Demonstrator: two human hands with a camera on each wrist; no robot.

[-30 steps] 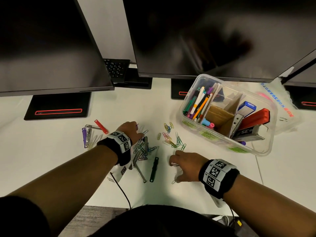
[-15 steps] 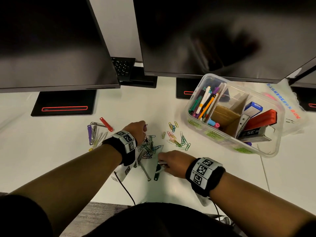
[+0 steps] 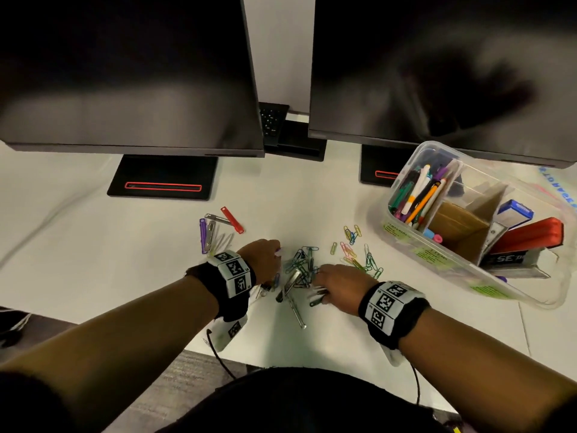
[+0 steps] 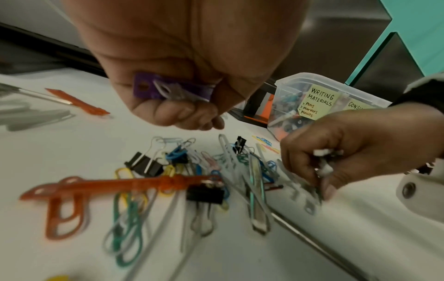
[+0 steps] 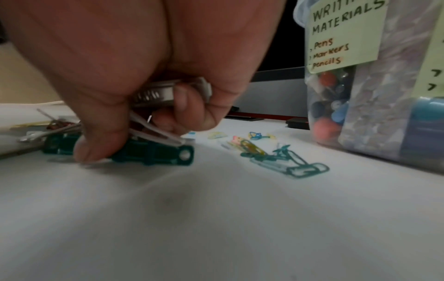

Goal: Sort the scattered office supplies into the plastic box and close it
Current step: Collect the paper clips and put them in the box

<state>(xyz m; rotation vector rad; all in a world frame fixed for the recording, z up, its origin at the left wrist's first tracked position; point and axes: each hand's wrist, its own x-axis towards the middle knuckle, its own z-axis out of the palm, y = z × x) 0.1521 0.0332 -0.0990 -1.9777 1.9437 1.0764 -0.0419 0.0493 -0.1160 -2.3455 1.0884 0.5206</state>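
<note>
My left hand (image 3: 265,260) grips a purple fastener strip (image 4: 168,89) with white clips, hovering just left of a pile of paper clips, binder clips and metal fasteners (image 3: 299,270). My right hand (image 3: 337,285) holds a bundle of white and metal fastener strips (image 5: 163,93) and presses a thumb onto a dark green strip (image 5: 149,152) lying on the white desk (image 3: 125,260). The clear plastic box (image 3: 412,254) stands open at the right, with pens, cardboard dividers, a red stapler (image 3: 530,235) and staple boxes inside. Loose coloured paper clips (image 3: 356,254) lie between pile and box.
More fastener strips, red, purple and grey (image 3: 218,226), lie left of my left hand. An orange plastic strip (image 4: 120,184) lies across the pile. Two dark monitors (image 3: 125,73) on black stands (image 3: 162,176) overhang the desk's back. The box's lid (image 3: 559,189) lies behind the box.
My right hand has slid left from the desk's near middle into the pile and now holds strips over the green one. The left hand stayed at the pile's left.
</note>
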